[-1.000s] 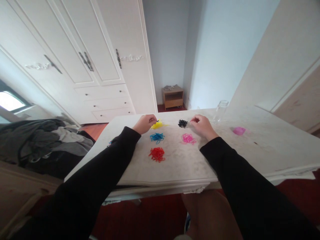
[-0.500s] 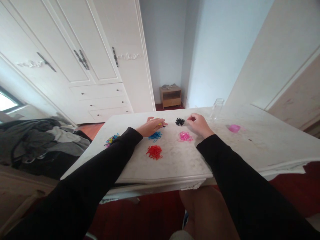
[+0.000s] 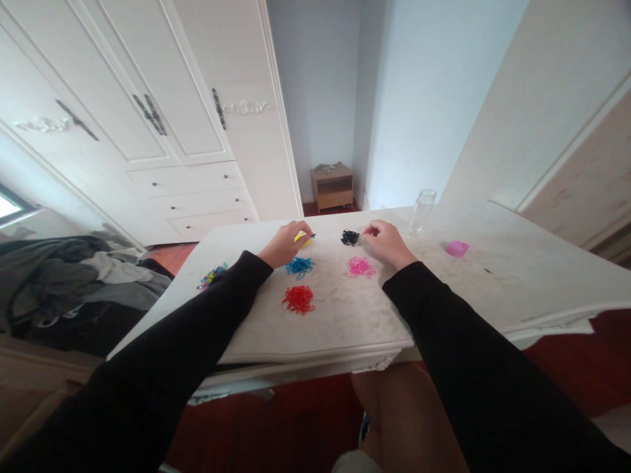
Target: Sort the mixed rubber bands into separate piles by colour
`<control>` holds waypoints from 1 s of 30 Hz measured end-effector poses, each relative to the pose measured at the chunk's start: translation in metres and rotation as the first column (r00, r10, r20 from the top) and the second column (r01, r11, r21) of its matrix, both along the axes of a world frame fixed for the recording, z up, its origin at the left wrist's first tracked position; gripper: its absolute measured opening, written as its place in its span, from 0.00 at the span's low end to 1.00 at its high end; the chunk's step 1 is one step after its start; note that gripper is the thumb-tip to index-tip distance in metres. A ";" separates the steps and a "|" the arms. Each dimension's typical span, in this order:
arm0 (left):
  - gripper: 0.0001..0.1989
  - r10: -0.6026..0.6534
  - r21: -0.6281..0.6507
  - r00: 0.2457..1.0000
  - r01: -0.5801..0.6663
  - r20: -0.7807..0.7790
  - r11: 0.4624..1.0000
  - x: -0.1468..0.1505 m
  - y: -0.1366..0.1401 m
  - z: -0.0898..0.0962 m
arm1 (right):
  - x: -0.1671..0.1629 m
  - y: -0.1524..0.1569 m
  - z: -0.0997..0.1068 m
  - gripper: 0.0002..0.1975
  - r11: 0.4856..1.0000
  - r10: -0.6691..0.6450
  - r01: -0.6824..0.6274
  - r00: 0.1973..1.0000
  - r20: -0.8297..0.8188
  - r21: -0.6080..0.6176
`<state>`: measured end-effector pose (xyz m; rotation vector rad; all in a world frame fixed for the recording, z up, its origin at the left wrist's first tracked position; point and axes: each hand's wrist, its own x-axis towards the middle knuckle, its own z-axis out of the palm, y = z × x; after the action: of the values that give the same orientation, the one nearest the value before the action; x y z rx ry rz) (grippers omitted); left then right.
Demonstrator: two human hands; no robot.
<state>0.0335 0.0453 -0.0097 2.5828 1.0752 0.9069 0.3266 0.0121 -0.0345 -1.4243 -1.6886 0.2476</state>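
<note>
My left hand (image 3: 286, 243) is closed in a pinch over the far left of the table, a small black band (image 3: 312, 235) at its fingertips. Partly covered by those fingers is a pile of yellow bands (image 3: 302, 240). My right hand (image 3: 388, 243) is also pinched, just right of a pile of black bands (image 3: 350, 237); what its fingertips hold, if anything, is too small to make out. Nearer me lie piles of blue bands (image 3: 300, 265), pink bands (image 3: 361, 266) and red bands (image 3: 298, 299).
A mixed-colour pile (image 3: 213, 276) sits at the table's left edge, beside my left sleeve. Beyond my right hand stands a clear glass jar (image 3: 422, 213), with a pink rounded object (image 3: 457, 248) to its right. Dark clothes (image 3: 73, 282) are heaped left of the white table (image 3: 340, 322).
My left hand has drawn back a little and its fingers have come together, uncovering more of the yellow pile. My right hand stays by the black pile. The view has shifted slightly.
</note>
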 end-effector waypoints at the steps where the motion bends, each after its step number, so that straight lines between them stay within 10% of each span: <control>1: 0.06 -0.007 0.006 1.000 0.007 0.016 1.000 0.001 -0.002 0.001 | -0.001 -0.001 0.001 0.03 1.000 0.001 -0.001 1.000 -0.004 -0.002; 15: 0.10 -0.117 0.077 0.985 0.108 0.124 0.991 0.019 -0.039 0.009 | -0.045 -0.033 0.026 0.07 0.890 0.404 -0.424 0.903 0.145 0.167; 30: 0.11 -0.108 0.062 0.987 0.101 0.118 0.993 0.021 -0.043 0.009 | -0.049 -0.035 0.027 0.06 0.887 0.406 -0.428 0.901 0.150 0.174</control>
<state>0.0540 0.0027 -0.0007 2.5626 0.8859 1.0663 0.2780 -0.0227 -0.0074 -0.9250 -2.0416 0.2282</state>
